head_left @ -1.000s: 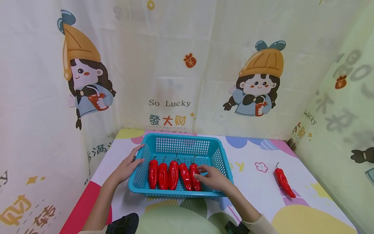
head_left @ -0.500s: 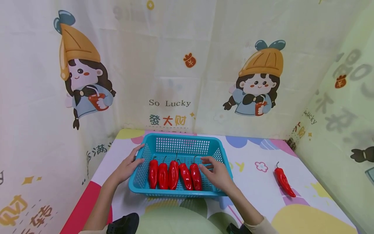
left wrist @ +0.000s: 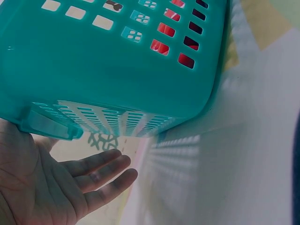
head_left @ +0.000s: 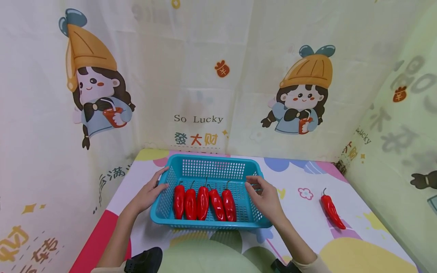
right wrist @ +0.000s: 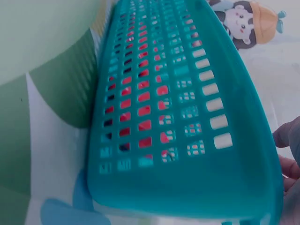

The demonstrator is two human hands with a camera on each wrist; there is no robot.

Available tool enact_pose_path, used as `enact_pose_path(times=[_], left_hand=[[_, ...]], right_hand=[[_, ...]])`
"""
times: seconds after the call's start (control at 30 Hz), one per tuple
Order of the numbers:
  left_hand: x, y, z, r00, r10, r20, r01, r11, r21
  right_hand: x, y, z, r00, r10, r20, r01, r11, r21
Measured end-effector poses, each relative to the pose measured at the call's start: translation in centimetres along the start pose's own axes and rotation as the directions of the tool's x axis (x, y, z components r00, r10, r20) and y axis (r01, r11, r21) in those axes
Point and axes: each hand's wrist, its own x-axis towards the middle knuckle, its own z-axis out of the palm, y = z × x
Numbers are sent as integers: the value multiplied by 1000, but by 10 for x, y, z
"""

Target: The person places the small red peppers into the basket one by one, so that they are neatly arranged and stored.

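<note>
Several glossy red chili peppers [head_left: 203, 203] lie side by side in a turquoise plastic basket [head_left: 211, 225], stems toward the far side. My left hand [head_left: 149, 194] rests at the basket's left rim, thumb over the edge. In the left wrist view, the fingers [left wrist: 105, 166] of that hand stretch out straight below the rim, beside the perforated wall. Over the basket's right side is my right hand [head_left: 266, 199], its fingers loosely bent with nothing between them. In the right wrist view, only part of that hand [right wrist: 290, 159] shows beyond the rim.
Another red chili pepper [head_left: 331, 211] lies alone on the patterned tablecloth [head_left: 290, 227], right of the basket. Printed cloth [head_left: 191, 91] hangs behind the table and along both sides.
My right hand has moved off the rightmost pepper in the basket, rightward to the basket's right edge. My left hand and the basket have stayed in place.
</note>
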Motion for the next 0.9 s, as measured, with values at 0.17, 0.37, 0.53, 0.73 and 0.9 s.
enact_pose_path(times=[0.17,0.37,0.53,0.73,0.9], left_hand=[[0,0,0,1000,1,-2,-1,1000,6],[0,1,0,1000,3,-1,-3,1000,5],[0,1,0,1000,2,1,-2,1000,5],[0,1,-1,1000,0,-3,0,1000,14],[-1,2,0,1000,-7,-1,7,1000,11]], right_hand=[[1,6,-10,998,-10,-65,10,1000,-11],[3,17,-21,988,-26,-150,21,999,-36],[4,26,-31,979,-4,-206,-4,999,-39],[6,37,-42,970,10,-244,-22,999,-44],[4,46,-49,961,31,-274,-48,997,-55]])
